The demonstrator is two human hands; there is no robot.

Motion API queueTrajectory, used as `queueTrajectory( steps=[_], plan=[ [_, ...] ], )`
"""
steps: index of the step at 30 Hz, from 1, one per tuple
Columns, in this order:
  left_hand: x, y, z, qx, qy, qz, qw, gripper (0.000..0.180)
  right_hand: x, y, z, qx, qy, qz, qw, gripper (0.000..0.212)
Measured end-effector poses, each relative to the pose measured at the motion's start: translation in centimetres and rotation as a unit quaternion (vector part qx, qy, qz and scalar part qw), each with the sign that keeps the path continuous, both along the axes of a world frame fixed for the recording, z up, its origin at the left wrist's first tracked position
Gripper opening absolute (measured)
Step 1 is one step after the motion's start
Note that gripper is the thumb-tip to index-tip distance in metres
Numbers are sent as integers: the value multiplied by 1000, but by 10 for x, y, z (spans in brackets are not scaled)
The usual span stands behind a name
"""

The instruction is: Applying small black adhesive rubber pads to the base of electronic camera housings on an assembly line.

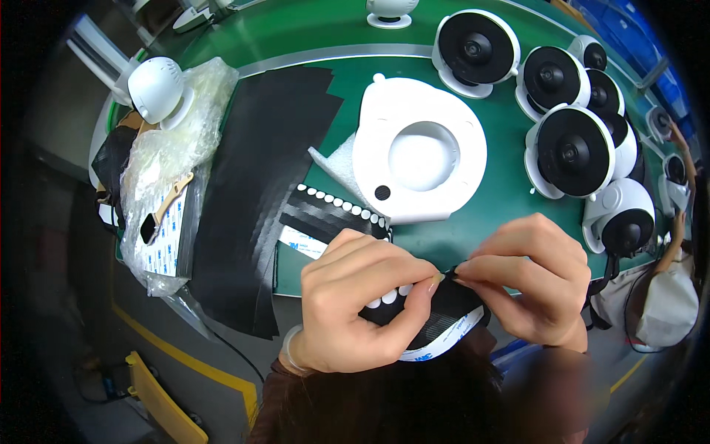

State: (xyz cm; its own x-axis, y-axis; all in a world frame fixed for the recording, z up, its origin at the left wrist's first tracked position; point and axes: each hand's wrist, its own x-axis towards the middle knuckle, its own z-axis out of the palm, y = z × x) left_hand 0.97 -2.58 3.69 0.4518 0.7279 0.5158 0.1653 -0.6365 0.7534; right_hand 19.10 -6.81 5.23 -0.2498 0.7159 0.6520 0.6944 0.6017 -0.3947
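My left hand (362,303) and my right hand (529,281) meet at the near edge of the green table. Thumb and forefinger of each are pinched together at the upper edge of a curved black mesh strip (452,305). White round dots (390,297) line part of that edge, and a white printed backing tape (451,337) runs along its lower side. Whatever tiny piece lies between the fingertips is too small to make out. Beyond my left hand lies a similar black mesh sheet (336,216) with white dots. Behind it rests a white plastic housing (470,159) with a round opening.
Long black sheets (251,177) are stacked at left. Beside them, a wristwatch (151,226) lies on a plastic-wrapped bundle (185,144), below a white round device (155,90). Several white devices with black round faces (566,152) stand at right. A yellow-framed object (159,399) is at lower left.
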Motion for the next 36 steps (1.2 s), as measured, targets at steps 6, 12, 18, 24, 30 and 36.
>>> queueTrajectory(
  steps=[6, 12, 18, 24, 30, 36],
  plan=[
    [6, 0, 2, 0, 12, 4, 1000, 12, 5, 2, 0, 10, -24, -5, 1000, 23],
    [7, -1, -2, -12, 9, 2, 1000, 13, 2, 1, 3, -56, -9, -9, 998, 20],
    [4, -7, -25, 2, 27, 113, 993, 16, 4, -7, 12, -94, 18, -6, 995, 11],
    [10, -16, -35, 85, 22, 179, 980, 18, 9, 23, 1, -206, 245, -99, 942, 7],
    [11, -17, -36, 59, 53, 128, 989, 16, 5, 25, 4, -205, 179, -114, 955, 8],
    [9, -15, -36, 50, 49, 112, 991, 15, 4, 26, 3, -196, 152, -126, 961, 8]
  ],
)
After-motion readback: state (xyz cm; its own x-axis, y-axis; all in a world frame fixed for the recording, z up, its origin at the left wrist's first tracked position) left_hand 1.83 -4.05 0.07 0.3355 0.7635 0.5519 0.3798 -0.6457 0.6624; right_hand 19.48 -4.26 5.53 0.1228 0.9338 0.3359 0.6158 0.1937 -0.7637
